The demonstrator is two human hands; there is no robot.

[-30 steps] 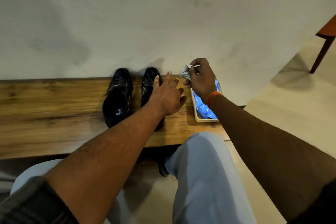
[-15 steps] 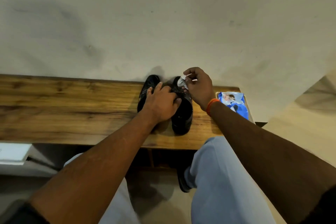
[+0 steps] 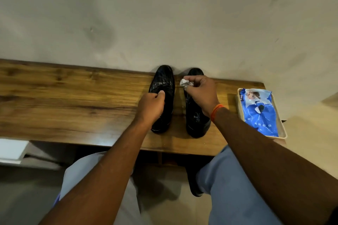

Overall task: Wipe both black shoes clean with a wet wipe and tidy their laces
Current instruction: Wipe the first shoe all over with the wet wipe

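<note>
L hand (image 3: 150, 105) had shifted off the right shoe (image 3: 196, 115) onto the left shoe (image 3: 163, 86), grip curled at its opening. R hand (image 3: 200, 92) pinched the crumpled wet wipe (image 3: 186, 83) over the right shoe. Shoes sat mid-table (image 3: 73, 100), left of the wipes pack (image 3: 260, 113). Prob. left shoe next.

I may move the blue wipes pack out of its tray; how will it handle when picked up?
The wipes pack probably sags, since its film looks creased and soft. Its glossy surface may be slippery. It likely lifts freely, lying loose in the tray.
</note>
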